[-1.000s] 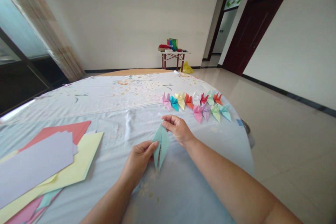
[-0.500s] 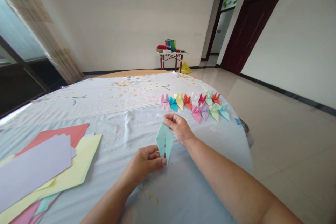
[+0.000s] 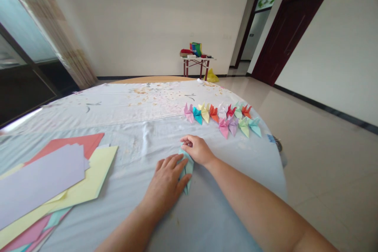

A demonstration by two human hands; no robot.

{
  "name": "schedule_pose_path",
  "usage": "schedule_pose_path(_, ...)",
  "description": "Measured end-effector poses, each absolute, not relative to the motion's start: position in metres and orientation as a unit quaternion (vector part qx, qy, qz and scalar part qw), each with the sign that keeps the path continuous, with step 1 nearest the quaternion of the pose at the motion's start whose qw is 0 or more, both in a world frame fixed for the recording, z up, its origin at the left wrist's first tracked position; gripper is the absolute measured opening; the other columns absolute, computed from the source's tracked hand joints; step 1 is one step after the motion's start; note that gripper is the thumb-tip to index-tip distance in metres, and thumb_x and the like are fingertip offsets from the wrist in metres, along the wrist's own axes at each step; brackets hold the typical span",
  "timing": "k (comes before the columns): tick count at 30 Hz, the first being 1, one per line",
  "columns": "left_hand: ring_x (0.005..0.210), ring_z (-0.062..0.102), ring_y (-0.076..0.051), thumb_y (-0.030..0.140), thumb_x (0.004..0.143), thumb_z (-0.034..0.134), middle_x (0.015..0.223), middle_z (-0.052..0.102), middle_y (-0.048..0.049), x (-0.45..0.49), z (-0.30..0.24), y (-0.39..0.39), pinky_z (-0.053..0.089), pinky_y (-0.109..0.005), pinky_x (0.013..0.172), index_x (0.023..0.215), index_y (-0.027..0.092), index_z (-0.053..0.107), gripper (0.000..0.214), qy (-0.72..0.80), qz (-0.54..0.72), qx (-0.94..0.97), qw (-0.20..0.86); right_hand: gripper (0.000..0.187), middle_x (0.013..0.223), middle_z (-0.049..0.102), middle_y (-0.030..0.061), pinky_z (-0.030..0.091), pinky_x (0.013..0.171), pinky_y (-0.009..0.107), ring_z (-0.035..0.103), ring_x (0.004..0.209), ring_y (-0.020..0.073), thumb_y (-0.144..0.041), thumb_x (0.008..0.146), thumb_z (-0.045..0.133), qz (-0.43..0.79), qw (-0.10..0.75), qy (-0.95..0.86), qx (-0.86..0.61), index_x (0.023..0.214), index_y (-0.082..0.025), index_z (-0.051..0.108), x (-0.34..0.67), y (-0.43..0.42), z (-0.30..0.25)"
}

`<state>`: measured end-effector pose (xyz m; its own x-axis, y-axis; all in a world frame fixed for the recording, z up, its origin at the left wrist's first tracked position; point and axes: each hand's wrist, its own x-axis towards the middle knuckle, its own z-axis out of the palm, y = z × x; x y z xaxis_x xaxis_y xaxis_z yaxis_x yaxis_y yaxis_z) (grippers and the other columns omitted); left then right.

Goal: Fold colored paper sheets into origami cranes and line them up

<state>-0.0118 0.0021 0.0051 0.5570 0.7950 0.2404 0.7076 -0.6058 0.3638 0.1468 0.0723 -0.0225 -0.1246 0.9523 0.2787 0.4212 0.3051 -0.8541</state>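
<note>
A pale aqua folded paper, a slim diamond with a slit up its lower half, lies on the cloth in front of me. My left hand rests flat over its left side, fingers stretched out and slightly apart. At the upper tip, my right hand is closed in a pinch on the paper. Fingers cover part of the tip and the left edge. Beyond my hands, to the right, stand several small folded paper cranes in two rows of mixed colours.
Sheets of coloured paper lie stacked at the left, lilac and yellow on top. A pale cloth covers the round table, whose right edge curves past the cranes. Further back stands a small side table with objects on it.
The folded aqua paper has come down from being held up and now lies on the table. My left hand has opened from a grip and flattened onto it; my right hand stays at the tip.
</note>
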Motion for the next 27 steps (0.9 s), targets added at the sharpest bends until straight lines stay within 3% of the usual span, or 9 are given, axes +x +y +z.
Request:
schedule_pose_path(9, 0.123, 0.036, -0.027, 0.036, 0.084, 0.043, 0.133, 0.045, -0.0100, -0.008, 0.003, -0.004, 0.027, -0.049, 0.098, 0.121, 0.024, 0.048, 0.040, 0.454, 0.127, 0.876, 0.100, 0.022, 0.078, 0.065, 0.0024, 0.037, 0.081, 0.031, 0.052, 0.083, 0.0188, -0.020, 0.068, 0.064, 0.159, 0.344, -0.745, -0.549, 0.090, -0.021, 0.065, 0.145, 0.077, -0.021)
schedule_pose_path(19, 0.124, 0.035, -0.027, 0.037, 0.083, 0.043, 0.134, 0.044, -0.0103, -0.005, 0.007, -0.003, 0.024, -0.049, 0.099, 0.121, 0.024, 0.048, 0.041, 0.466, 0.110, 0.870, 0.115, 0.018, 0.073, 0.066, 0.0009, 0.037, 0.072, 0.028, 0.055, 0.075, 0.0174, -0.030, 0.067, 0.065, 0.148, 0.287, -0.720, -0.615, 0.084, -0.022, 0.066, 0.146, 0.093, -0.019)
schedule_pose_path(27, 0.124, 0.035, -0.027, 0.038, 0.083, 0.044, 0.133, 0.044, -0.0088, -0.006, 0.004, -0.005, 0.023, -0.049, 0.099, 0.121, 0.026, 0.048, 0.040, 0.472, 0.122, 0.865, 0.117, 0.024, 0.084, 0.066, 0.0025, 0.033, 0.076, 0.032, 0.052, 0.089, 0.0208, -0.043, 0.075, 0.057, 0.116, 0.275, -0.704, -0.644, 0.086, -0.023, 0.065, 0.156, 0.091, -0.010)
